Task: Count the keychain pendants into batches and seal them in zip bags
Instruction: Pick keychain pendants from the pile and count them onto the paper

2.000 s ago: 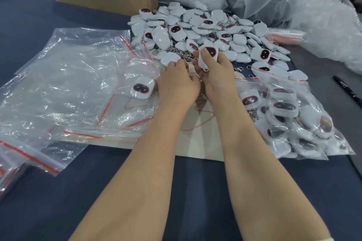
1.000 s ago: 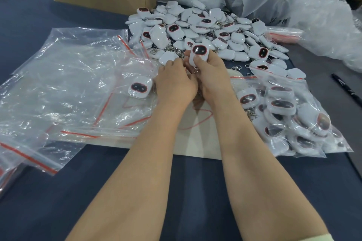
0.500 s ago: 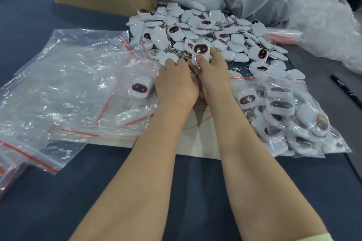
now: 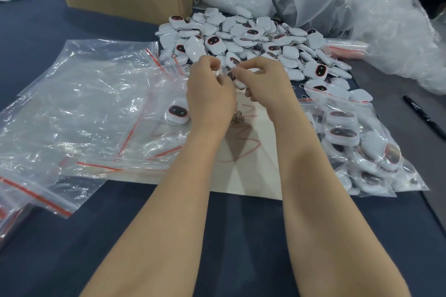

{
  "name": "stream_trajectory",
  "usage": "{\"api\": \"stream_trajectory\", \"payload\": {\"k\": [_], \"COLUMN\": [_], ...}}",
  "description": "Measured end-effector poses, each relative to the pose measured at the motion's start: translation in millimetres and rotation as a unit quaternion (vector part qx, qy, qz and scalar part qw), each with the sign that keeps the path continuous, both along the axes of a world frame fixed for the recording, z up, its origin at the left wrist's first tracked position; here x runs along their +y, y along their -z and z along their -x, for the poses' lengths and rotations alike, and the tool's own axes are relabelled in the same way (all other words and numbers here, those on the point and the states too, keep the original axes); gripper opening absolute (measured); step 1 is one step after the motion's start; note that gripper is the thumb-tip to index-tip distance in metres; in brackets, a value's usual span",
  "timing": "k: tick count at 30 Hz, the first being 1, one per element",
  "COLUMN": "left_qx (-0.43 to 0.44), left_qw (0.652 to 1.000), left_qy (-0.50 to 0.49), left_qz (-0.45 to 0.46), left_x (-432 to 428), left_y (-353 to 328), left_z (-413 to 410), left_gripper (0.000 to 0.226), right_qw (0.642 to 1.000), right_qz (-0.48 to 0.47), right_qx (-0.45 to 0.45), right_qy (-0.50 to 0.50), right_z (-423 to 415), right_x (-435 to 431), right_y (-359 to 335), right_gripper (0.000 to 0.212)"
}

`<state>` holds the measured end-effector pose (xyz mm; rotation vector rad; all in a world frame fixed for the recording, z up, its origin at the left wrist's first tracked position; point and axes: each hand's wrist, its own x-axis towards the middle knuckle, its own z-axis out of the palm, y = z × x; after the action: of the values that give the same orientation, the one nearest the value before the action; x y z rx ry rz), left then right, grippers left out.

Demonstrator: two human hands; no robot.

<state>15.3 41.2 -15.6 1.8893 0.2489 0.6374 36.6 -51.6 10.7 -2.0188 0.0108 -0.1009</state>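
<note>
A heap of white keychain pendants [image 4: 255, 38] with dark red-rimmed faces lies at the far middle of the table. At its near edge my two hands meet. My left hand [image 4: 210, 96] curls round a small bunch of pendants, and their metal keyrings [image 4: 237, 116] dangle below the palm. Beside it, my right hand [image 4: 265, 82] pinches one pendant [image 4: 241, 83], mostly hidden by the fingers. One single pendant [image 4: 178, 111] lies on the empty zip bags [image 4: 84, 103] to the left. A filled zip bag [image 4: 357, 144] lies to the right.
A white paper sheet [image 4: 253, 169] with red scribbles lies under my forearms. A cardboard box [image 4: 120, 0] with more pendants stands far left, and large plastic bags [image 4: 362, 7] are heaped far right. A black marker [image 4: 424, 116] lies at the right edge.
My right hand has drawn the face-up pendant from above the heap back toward my left hand; its face is now hidden. Both hands have pulled slightly nearer.
</note>
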Motion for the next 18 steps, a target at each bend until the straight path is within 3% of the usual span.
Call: {"api": "stream_trajectory", "payload": {"k": [8, 10, 11, 15, 18], "left_qx": [-0.066, -0.063, -0.055, 0.029, 0.102], "left_qw": [0.997, 0.998, 0.998, 0.999, 0.992], "left_qy": [0.0, -0.001, -0.003, 0.007, 0.037], "left_qz": [-0.027, -0.024, -0.02, -0.037, -0.072], "left_x": [-4.4, -4.3, -3.6, 2.6, 4.3], "left_y": [-7.7, -7.7, -6.9, 0.0, 4.7], "left_z": [5.7, 6.2, 6.0, 0.9, -1.6], "left_gripper": [0.026, 0.026, 0.026, 0.028, 0.036], "right_qw": [0.995, 0.997, 0.998, 0.993, 0.994], "right_qz": [-0.074, -0.061, -0.032, 0.098, 0.088], "right_qx": [0.042, 0.039, 0.037, 0.037, 0.044], "right_qy": [-0.049, -0.04, -0.041, -0.05, -0.052], "right_z": [0.0, -0.3, 0.1, -4.3, -6.3], "right_x": [-2.6, -3.7, -3.1, -3.1, -3.9], "right_y": [-12.6, -10.2, -8.4, 5.2, 9.2], "right_gripper": [0.028, 0.017, 0.007, 0.014, 0.013]}}
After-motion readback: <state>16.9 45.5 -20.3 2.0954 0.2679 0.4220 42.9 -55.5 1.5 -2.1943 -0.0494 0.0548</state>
